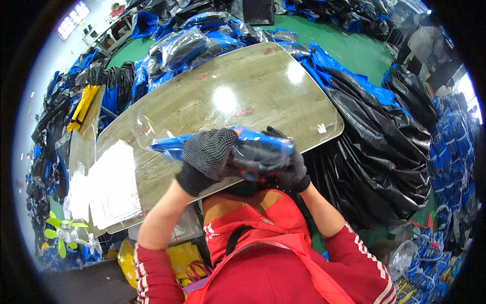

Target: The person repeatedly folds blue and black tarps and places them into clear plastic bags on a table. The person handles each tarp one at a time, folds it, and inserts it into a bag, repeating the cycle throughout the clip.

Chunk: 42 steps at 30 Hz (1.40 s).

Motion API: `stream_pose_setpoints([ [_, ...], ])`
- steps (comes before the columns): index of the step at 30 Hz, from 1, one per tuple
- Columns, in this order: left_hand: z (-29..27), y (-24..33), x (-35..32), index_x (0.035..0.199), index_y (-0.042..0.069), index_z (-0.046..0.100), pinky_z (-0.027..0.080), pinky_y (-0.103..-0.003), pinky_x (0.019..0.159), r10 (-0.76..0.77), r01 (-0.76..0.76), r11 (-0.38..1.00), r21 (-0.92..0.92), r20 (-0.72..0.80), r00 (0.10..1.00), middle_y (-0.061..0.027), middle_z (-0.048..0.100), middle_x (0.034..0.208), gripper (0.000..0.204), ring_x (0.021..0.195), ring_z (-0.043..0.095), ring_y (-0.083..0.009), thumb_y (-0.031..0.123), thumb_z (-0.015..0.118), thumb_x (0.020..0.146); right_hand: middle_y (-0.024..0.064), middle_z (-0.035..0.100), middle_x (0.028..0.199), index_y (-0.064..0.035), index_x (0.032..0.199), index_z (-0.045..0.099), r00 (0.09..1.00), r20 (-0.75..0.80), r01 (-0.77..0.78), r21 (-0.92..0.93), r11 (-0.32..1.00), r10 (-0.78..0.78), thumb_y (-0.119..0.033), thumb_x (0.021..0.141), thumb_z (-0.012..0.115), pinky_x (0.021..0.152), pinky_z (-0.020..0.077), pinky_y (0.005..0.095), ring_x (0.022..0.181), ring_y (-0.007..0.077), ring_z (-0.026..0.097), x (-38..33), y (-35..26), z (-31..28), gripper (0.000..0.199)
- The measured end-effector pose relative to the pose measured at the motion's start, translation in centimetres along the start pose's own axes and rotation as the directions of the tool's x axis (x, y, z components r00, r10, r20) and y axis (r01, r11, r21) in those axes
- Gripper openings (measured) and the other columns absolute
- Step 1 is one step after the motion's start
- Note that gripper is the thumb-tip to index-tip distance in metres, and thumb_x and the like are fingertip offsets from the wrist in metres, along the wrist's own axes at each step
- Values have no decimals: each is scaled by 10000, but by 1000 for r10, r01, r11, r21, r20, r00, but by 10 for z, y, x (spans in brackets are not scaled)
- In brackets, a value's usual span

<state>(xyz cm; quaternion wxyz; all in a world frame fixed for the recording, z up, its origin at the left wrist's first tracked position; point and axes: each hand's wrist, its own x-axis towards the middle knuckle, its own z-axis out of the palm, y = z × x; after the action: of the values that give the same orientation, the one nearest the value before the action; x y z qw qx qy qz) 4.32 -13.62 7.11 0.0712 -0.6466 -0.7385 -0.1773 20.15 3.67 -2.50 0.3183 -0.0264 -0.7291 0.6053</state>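
I hold a folded blue and black sheet bundle [262, 154] over the near edge of a wood-patterned table [177, 104]. It looks partly covered in clear plastic, and motion blurs it slightly. My left hand [208, 154], in a black dotted glove, is closed over the bundle's left part. At the other end, my right hand [292, 169], gloved alike, grips the side, its lower fingers partly hidden. A loose clear plastic flap [146, 133] sticks out to the left, past a blue corner of the bundle.
A stack of white sheets [115, 185] lies on the table's left. Wrapped blue and black bundles [185, 48] are heaped behind it. Black sheeting [374, 157] hangs at the right. A small green-bladed fan [65, 232] stands lower left. A person [116, 11] is far back left.
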Motion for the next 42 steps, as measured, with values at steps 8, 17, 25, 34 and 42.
stream_pose_setpoints([
  [8, 52, 18, -17, 1430, 35, 274, 217, -458, 1115, -355, 448, 872, -195, -883, 306, -167, 295, 1468, 702, 1334, 322, -305, 379, 585, 903, 91, 590, 1167, -38, 1231, 508, 887, -425, 115, 585, 803, 182, -247, 803, 735, 905, 487, 373, 1047, 225, 580, 25, 1, -9, 527],
  [17, 153, 29, -43, 1199, 19, 501, 440, -377, 876, -616, 440, 3, -898, 345, 708, -126, 578, 1108, 398, 981, 563, -257, 323, 509, 942, 85, 620, 1134, -34, 1216, 534, 935, -311, 62, 613, 788, 168, -164, 717, 800, 890, 484, 332, 1011, 192, 591, 73, -44, 14, 580],
  [25, -40, -7, -39, 1305, 49, 455, 416, -435, 982, -164, 128, 984, -124, -350, 922, -202, 547, 1245, 851, 1137, 550, -340, 434, 814, 637, 124, 592, 956, -73, 1000, 554, 709, 553, 704, -510, 495, -438, -323, 588, 828, 822, 439, 423, 920, 353, 559, 107, -114, -8, 554],
  [34, -20, -31, -15, 1300, -26, 433, 407, -361, 970, -318, 203, 948, -247, -671, 670, -125, 630, 1100, 699, 1067, 563, -224, 393, 706, 811, 92, 599, 1143, -11, 1246, 540, 982, -159, -34, 396, 918, 105, -344, 896, 632, 879, 449, 291, 1027, 173, 566, 110, -60, -13, 492],
  [42, -23, -34, -6, 1061, -27, 635, 422, -289, 822, -677, 110, 721, -684, -663, 320, -98, 633, 1007, 362, 876, 545, -156, 274, 451, 983, 23, 635, 867, -8, 1016, 643, 832, -548, 196, 133, 972, -92, -224, 871, 672, 754, 451, 224, 829, 83, 563, 137, -57, 27, 261],
])
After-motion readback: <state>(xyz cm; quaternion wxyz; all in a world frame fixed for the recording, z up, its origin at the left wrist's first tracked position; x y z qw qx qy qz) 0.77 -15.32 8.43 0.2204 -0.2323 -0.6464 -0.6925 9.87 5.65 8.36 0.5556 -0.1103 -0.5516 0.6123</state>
